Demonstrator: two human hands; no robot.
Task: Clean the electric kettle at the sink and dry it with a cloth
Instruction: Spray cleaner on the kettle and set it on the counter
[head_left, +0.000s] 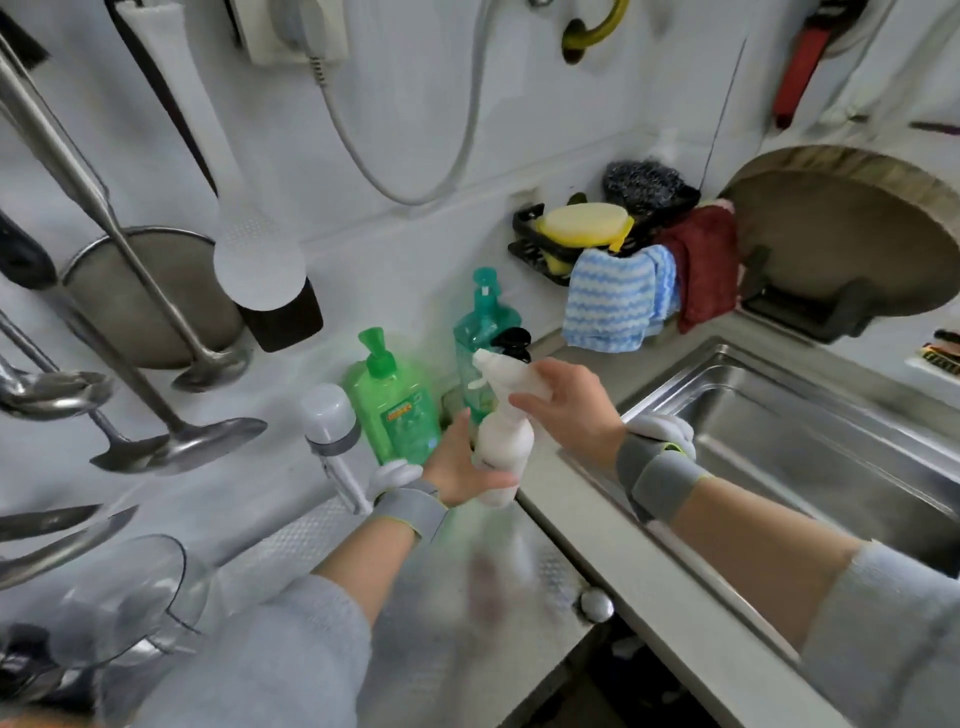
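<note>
1. Both hands are on a white spray bottle (503, 415), held above the counter corner just left of the steel sink (810, 415).
2. The left hand (462, 462) cups the bottle's body from below and the side, fingers curled round it; the fingertips are hidden behind the bottle.
3. The right hand (566, 402) grips the trigger head at the top, thumb and fingers wrapped round the neck, so neither hand has its fingers spread.
4. Each wrist wears a grey strap with a white piece on it, and pale grey sleeves are pushed up the forearms.
5. I cannot pick out the electric kettle for certain; the picture is blurred with motion low in the middle.
6. Behind the spray bottle stand a bright green pump bottle (392, 405) and a taller teal bottle (483, 332), close together against the wall, with a dark-capped item just beside the teal one.
7. A blue-and-white striped cloth (610, 301) hangs over the edge of a black rack (524, 228) at the back of the counter, touching a dark red cloth (701, 265) to its right.
8. A yellow sponge (582, 221) sits in the rack, with a dark scouring pad (647, 184) behind it.
9. A round wooden board (852, 234) leans upright behind the sink.
10. Steel ladles (176, 441) and a strainer (150, 291) hang on the wall to the left.
</note>
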